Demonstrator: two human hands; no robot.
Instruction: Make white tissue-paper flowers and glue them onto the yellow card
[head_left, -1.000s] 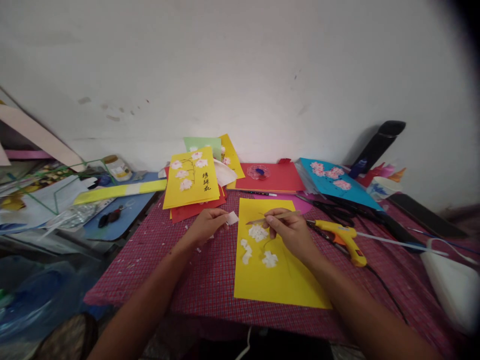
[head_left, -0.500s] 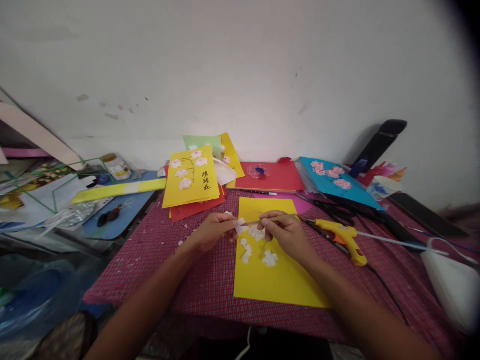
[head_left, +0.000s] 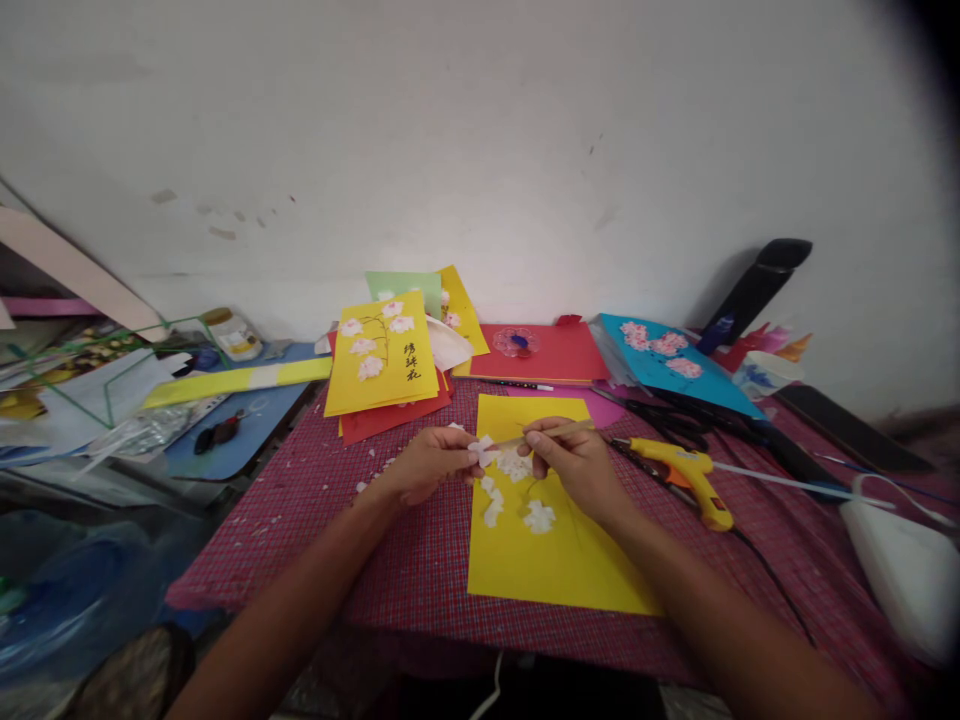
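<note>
Between the thumb and fingers of my left hand (head_left: 435, 463) is a small piece of white tissue paper (head_left: 486, 451). My right hand (head_left: 570, 460) grips a thin wooden stick (head_left: 570, 429), its tip at the white paper. Both hands are above the upper part of a yellow sheet of card (head_left: 555, 570). On that card lie crumpled white paper flowers, one (head_left: 538, 517) below my right hand and a narrow one (head_left: 492, 502) to its left. Another white cluster (head_left: 514, 464) is partly hidden behind the stick and hand.
A yellow glue gun (head_left: 686, 475) lies right of the card, its cord trailing forward. Black scissors (head_left: 667, 420) are behind it. Finished flower cards (head_left: 382, 350) are stacked at back left; a blue flower card (head_left: 675, 365) leans at back right. A dish of colour (head_left: 517, 343) sits on red card.
The white paper in my left fingers looks more bunched around the stick's tip. The stick's far end tilts slightly higher. Both hands stay nearly in place.
</note>
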